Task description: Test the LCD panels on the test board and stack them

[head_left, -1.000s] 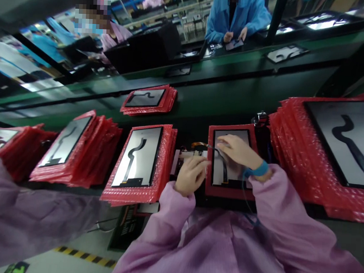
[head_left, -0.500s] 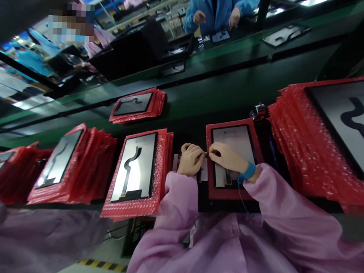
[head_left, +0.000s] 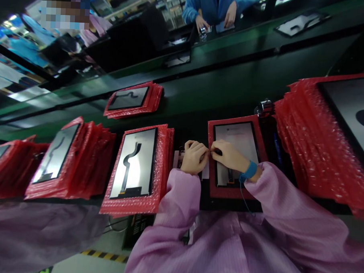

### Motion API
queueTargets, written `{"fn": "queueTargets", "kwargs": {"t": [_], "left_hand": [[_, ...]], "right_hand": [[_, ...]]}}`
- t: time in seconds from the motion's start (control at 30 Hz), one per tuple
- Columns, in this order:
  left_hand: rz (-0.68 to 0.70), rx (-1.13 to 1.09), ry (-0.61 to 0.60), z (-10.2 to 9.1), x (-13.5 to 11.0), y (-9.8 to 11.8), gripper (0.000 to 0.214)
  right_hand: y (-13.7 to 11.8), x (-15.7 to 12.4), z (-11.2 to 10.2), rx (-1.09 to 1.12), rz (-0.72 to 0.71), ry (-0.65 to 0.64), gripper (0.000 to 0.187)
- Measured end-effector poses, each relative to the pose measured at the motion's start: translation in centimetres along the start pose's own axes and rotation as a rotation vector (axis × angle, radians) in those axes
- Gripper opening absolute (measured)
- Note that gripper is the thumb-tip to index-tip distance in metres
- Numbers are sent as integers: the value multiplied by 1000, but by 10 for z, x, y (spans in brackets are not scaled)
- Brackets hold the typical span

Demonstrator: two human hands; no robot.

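Note:
A display panel point(head_left: 237, 145) lies face down on a red bubble-wrap sheet point(head_left: 210, 186) in front of me. My left hand point(head_left: 194, 156) is curled closed at the panel's left edge, over a small white board point(head_left: 177, 158). My right hand point(head_left: 229, 154), with a blue wrist strap point(head_left: 249, 171), pinches the dark flex cable end at the same spot. The two hands meet fingertip to fingertip. What the left fingers grip is hidden.
Stacks of panels on red bubble wrap lie to the left point(head_left: 135, 166) point(head_left: 60, 159), far right point(head_left: 329, 135) and on the green conveyor point(head_left: 132, 99). A purple sleeve point(head_left: 29, 234) of a neighbour fills the lower left. Across the belt, a person in blue point(head_left: 218, 5) works.
My right hand has come off the panel's face and closed into a pinch at its left edge. My left hand has curled up to meet it. The view has shifted slightly.

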State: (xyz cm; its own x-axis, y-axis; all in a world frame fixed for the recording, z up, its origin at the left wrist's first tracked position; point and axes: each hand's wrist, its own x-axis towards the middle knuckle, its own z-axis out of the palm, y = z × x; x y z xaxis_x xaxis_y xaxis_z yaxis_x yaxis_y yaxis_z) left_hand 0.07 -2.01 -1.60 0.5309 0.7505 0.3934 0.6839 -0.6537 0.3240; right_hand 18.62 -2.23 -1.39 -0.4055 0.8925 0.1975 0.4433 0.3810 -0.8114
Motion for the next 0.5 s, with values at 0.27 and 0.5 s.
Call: {"fn": "queueTargets", "kwargs": {"t": [0.27,0.5], "left_hand": [[28,67,69,2,-1,-1,23],[42,36,97,3,-1,-7,22]], "right_hand": [[3,0,0,5,9,-9,15],[-1,1,-5,15,36,-14,16]]}}
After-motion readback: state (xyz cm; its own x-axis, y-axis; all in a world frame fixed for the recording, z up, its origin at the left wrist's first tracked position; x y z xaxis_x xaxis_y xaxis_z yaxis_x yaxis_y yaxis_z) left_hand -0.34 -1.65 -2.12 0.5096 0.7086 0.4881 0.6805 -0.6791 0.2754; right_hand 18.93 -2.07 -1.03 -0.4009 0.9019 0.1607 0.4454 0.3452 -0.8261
